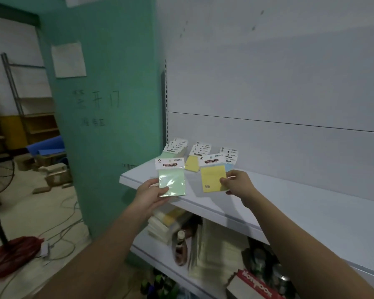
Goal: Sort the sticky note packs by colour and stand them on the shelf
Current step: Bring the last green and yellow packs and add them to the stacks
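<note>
- Left hand (152, 194) pinches the lower left corner of a pale green sticky note pack in clear wrap (171, 180), held upright over the front edge of the white shelf (289, 203)
- Right hand (239, 183) grips the right edge of a yellow sticky note pack with white header card (213, 175), also above the shelf
- Behind them, three rows stand at the shelf back: green packs (174, 147), yellow packs (195, 157), blue packs (230, 156)
</note>
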`<state>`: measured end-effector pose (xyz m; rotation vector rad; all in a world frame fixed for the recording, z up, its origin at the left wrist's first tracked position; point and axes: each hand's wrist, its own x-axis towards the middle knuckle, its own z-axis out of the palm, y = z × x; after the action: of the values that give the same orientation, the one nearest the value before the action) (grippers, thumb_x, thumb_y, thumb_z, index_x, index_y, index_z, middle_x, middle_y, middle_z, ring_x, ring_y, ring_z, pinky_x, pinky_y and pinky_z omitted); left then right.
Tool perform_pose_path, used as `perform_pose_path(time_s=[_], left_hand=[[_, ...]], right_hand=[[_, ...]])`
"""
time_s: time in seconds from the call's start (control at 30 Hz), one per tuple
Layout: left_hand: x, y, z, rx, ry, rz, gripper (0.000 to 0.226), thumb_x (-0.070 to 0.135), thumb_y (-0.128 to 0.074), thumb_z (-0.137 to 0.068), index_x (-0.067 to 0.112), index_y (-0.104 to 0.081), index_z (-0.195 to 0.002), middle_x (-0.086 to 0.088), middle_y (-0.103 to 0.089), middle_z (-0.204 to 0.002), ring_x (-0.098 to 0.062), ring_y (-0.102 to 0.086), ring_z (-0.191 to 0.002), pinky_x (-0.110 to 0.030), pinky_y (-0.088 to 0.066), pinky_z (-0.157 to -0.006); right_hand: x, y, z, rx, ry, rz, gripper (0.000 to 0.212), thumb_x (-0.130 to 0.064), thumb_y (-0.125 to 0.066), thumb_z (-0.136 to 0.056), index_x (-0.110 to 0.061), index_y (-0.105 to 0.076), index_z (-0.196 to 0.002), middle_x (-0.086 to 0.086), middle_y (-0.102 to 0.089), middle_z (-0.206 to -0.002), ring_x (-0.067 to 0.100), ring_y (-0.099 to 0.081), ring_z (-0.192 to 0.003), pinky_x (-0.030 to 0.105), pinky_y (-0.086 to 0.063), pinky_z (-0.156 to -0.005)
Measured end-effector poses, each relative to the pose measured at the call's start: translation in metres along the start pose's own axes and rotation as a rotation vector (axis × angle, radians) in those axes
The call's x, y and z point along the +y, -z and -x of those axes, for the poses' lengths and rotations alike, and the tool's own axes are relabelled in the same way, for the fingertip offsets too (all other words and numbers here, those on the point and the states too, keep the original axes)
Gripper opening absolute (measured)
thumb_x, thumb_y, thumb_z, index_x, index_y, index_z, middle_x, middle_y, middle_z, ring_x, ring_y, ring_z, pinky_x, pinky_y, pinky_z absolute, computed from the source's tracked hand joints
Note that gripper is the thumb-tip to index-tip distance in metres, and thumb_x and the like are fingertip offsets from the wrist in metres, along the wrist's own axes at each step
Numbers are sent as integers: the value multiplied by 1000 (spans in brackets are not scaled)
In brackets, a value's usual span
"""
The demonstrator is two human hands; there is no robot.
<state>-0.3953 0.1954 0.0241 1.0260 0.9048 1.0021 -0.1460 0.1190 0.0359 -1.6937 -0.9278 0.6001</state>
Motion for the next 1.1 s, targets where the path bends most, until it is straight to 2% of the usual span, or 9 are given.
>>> perform_pose_path(time_s=[0.13, 0.27, 0.33, 0.4, 0.53, 0.7, 0.87, 1.0, 1.1], left_hand=[[9, 21, -20, -59, 11, -39, 31, -7, -60, -87, 5, -52, -115, -13, -66, -103, -25, -69, -88, -30, -61, -65], [15, 41, -56, -79, 63, -26, 29, -7, -58, -89, 2, -50, -115, -18, -65, -107, -29, -67, -90, -30, -60, -56], [18, 49, -80, -74, 68, -15, 25, -7, -58, -88, 3, -53, -110, -19, -63, -112, -31, -65, -94, -33, -61, -58], [19, 56, -105, -63, 64, -22, 22, -8, -60, -87, 5, -56, -104, -18, -63, -112, -33, -64, -100, -35, -62, -61], [22, 63, -157, -95, 86, -66, 28, -10, -63, -83, 2, -58, -107, -19, -63, -112, -36, -63, -104, -37, -62, -65], [35, 67, -217, -109, 77, -115, 30, -11, -65, -81, 5, -57, -104, -14, -65, -107, -29, -67, -90, -33, -61, -65], [43, 73, -255, -150, 82, -148, 33, -11, -66, -79, 5, -57, -106, -14, -65, -106, -28, -67, -88, -29, -61, -62], [48, 63, -278, -181, 70, -176, 29, -11, -65, -81, 5, -56, -104, -12, -64, -102, -25, -67, -86, -29, -61, -65], [44, 61, -291, -210, 84, -202, 35, -11, -66, -80, 0, -57, -112, -17, -65, -109, -27, -68, -88, -30, -61, -65]], right_hand=[[4, -21, -14, 68, -48, 37, 16, -15, -66, -87, -2, -64, -95, 12, -63, -101, 25, -58, -87, 37, -51, -76], [15, -42, -30, 84, -75, 1, 9, -10, -64, -88, -4, -59, -84, 12, -62, -92, 22, -57, -75, 33, -51, -64], [20, -54, -48, 138, -70, -10, 11, -11, -65, -88, -7, -59, -79, 12, -64, -91, 23, -59, -76, 38, -54, -68], [24, -70, -69, 199, -68, -14, 7, -16, -67, -85, -10, -64, -86, 11, -66, -94, 26, -61, -82, 41, -55, -76], [24, -105, -117, 240, -71, -36, 18, -19, -70, -84, -8, -69, -99, 9, -68, -97, 22, -60, -82, 25, -42, -67], [22, -139, -173, 319, -91, 65, 24, -23, -72, -83, -6, -68, -100, 11, -68, -109, 29, -62, -103, 31, -45, -83], [26, -155, -194, 356, -30, 220, 25, -22, -69, -84, -2, -66, -99, 14, -68, -101, 30, -60, -95, 28, -35, -72], [28, -162, -193, 428, 20, 219, 28, -17, -67, -84, -6, -52, -105, 9, -59, -91, 28, -55, -84, 30, -34, -68], [30, -168, -191, 443, 44, 289, 26, -18, -64, -84, -10, -51, -104, 7, -57, -98, 27, -55, -85, 32, -37, -68]])
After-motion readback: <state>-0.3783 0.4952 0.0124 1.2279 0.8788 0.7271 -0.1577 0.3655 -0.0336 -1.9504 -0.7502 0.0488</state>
